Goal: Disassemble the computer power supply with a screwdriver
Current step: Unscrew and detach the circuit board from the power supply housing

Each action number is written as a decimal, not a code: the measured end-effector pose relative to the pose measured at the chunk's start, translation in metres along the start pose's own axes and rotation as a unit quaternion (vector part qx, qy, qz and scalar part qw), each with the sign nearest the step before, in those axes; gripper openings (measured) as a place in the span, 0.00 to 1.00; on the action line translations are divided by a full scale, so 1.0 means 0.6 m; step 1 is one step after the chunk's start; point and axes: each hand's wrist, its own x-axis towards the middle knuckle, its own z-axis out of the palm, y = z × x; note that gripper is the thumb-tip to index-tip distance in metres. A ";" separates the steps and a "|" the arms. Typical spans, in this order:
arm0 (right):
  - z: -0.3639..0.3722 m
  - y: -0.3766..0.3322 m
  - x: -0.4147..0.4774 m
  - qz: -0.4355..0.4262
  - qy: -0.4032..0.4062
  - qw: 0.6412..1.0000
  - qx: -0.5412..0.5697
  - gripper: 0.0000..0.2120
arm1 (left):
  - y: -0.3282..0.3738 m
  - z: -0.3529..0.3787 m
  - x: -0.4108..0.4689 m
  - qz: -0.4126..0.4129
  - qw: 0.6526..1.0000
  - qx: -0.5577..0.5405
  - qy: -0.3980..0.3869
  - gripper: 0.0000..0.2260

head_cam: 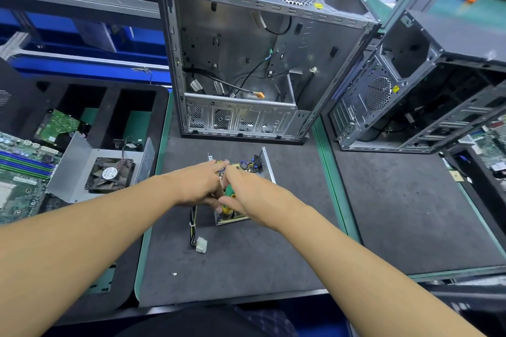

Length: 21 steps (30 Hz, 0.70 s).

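Gripping the green-and-yellow screwdriver point(228, 198) in the right hand point(247, 192), tip hidden. Pressing the left hand point(197, 184), fingers straight, on the opened power supply point(267, 170), down on the worktop point(246, 257) before an emptied case point(232, 63). Likely stiff, hefty, sharp-edged: best held by the metal walls, sparing the fragile board.

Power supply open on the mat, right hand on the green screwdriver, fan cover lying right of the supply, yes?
No. The head view shows the fan cover lying left of the power supply, not right; the rest holds.
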 end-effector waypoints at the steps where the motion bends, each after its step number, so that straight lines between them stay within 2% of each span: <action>1: 0.000 0.000 0.000 -0.002 0.004 1.000 0.000 0.15 | 0.000 0.001 0.000 -0.001 1.000 -0.002 0.003 0.13; 8: 0.000 0.002 -0.003 -0.013 0.015 1.000 0.005 0.14 | -0.002 0.003 0.000 -0.004 1.000 -0.014 0.015 0.14; 13: 0.001 0.002 -0.007 0.010 0.007 1.000 0.011 0.15 | -0.001 0.002 0.000 0.002 1.000 0.002 0.005 0.14; 19: 0.010 -0.015 -0.002 0.010 0.002 0.999 -0.035 0.15 | 0.000 0.005 -0.004 -0.006 1.000 0.020 0.003 0.14; 21: 0.017 -0.025 0.000 0.017 0.012 0.999 -0.050 0.15 | -0.001 0.011 -0.002 -0.020 0.999 -0.002 0.024 0.15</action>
